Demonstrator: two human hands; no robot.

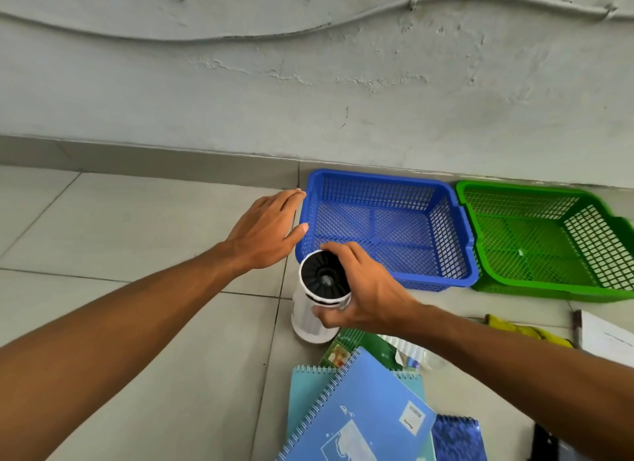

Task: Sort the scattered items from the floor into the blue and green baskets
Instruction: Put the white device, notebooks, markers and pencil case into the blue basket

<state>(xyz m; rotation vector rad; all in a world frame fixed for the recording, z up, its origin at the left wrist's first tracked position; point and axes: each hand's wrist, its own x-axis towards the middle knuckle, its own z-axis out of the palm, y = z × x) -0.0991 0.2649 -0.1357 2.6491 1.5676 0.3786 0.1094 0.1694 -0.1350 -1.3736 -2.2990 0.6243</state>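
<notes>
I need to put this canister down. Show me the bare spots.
Bare: blue basket, green basket, and floor tiles left of the left hand. Crowded: notebooks under the right hand holding the canister.

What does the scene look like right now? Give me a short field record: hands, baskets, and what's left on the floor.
right hand: grips the white cylinder near its black top, beside the blue basket's near left corner
left hand: open, fingers straight, at the blue basket's left rim
blue basket: nothing in it
green basket: right of the blue one, nothing in it
floor: blue spiral notebooks, green book, yellow item, white sheets
</notes>
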